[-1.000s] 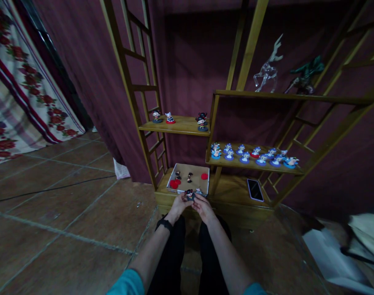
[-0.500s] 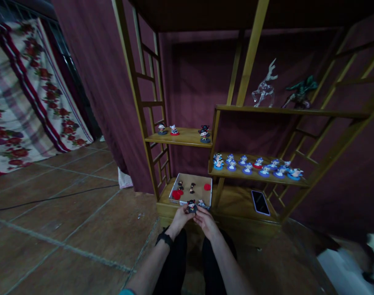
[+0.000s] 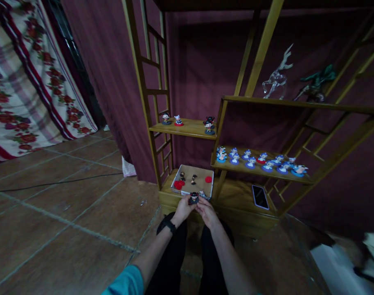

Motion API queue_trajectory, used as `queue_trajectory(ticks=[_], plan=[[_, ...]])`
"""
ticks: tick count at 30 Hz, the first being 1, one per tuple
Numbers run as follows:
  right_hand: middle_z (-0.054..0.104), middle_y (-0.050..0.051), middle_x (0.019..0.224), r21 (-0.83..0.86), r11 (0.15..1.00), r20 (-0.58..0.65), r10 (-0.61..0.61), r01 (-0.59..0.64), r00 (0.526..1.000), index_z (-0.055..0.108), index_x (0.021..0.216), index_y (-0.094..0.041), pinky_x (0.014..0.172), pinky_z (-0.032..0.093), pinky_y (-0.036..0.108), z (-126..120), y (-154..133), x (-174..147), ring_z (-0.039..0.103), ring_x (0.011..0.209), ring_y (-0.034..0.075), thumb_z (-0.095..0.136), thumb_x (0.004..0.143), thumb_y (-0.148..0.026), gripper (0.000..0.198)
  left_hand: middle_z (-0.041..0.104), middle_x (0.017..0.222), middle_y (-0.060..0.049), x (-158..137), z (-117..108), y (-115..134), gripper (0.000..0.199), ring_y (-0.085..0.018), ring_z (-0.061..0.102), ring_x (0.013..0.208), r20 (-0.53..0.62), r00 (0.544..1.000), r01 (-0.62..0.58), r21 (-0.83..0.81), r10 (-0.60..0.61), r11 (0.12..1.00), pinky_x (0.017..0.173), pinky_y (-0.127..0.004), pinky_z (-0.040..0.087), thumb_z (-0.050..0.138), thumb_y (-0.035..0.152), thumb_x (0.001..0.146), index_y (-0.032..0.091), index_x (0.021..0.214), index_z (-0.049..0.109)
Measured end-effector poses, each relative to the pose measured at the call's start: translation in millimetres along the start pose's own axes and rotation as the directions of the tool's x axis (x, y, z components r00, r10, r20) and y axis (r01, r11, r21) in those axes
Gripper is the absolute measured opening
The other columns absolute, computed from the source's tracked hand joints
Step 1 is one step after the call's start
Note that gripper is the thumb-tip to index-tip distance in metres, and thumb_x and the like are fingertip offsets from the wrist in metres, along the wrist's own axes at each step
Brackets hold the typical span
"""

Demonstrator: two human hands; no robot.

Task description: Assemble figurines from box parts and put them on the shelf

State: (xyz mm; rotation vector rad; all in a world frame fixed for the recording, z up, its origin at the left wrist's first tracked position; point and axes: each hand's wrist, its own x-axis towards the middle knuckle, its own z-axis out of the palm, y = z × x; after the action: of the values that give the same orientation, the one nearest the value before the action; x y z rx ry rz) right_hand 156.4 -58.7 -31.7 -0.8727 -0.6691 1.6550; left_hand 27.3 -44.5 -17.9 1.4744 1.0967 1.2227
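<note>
Between my two hands is a small black-haired figurine (image 3: 193, 198) on a dark round base, held upright in front of the box. My left hand (image 3: 184, 209) grips its left side, and my right hand (image 3: 206, 210) closes on the right side of the base. Just behind them, a shallow cardboard box (image 3: 202, 171) holds several small dark figurine pieces (image 3: 193, 179), red round bases (image 3: 178, 184) at its left and another red base (image 3: 208, 179) at its right. A whitish figurine (image 3: 202, 194) lies at the box's near edge, partly hidden by my right hand.
The wooden shelf unit (image 3: 183, 131) carries several figurines on its left ledge. Blue and purple figurines (image 3: 251, 162) line the lower right shelf. A clear deer ornament (image 3: 275, 80) and a green statue (image 3: 318, 84) stand above. A phone (image 3: 260, 196) lies on the bottom board.
My view has tilted down and shifted slightly left. The figurine in my hands is tipped a little, showing more of its top. Both hands still hold it.
</note>
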Motion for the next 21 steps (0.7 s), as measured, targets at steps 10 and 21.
queue_trajectory(ticks=[10, 21], plan=[[0.066, 0.001, 0.093, 0.018, 1.000, -0.012, 0.002, -0.002, 1.000, 0.061, 0.088, -0.022, 0.078, 0.046, 0.027, 0.7, 3.0, 5.3, 0.061, 0.085, 0.015, 0.064, 0.059, -0.015, 0.029, 0.055, 0.103, -0.007, -1.1, -3.0, 10.8, 0.049, -0.022, 0.050, 0.102, 0.063, 0.985, -0.173, 0.235, 0.163, 0.956, 0.093, -0.034, 0.033, 0.060, 0.007, 0.061, 0.022, 0.107, 0.055], [0.064, -0.005, 0.067, 0.050, 0.998, -0.044, 0.036, -0.034, 0.998, 0.058, 0.076, -0.020, 0.071, 0.048, 0.025, -9.9, 5.7, 13.4, 0.060, 0.064, 0.009, 0.062, 0.057, -0.007, 0.024, 0.048, 0.113, -0.010, -4.7, -13.7, 26.5, 0.044, -0.020, 0.047, 0.107, 0.380, 0.916, -0.384, 0.732, 0.130, 0.563, 0.091, -0.035, 0.037, 0.046, 0.021, 0.080, 0.018, 0.121, 0.032]])
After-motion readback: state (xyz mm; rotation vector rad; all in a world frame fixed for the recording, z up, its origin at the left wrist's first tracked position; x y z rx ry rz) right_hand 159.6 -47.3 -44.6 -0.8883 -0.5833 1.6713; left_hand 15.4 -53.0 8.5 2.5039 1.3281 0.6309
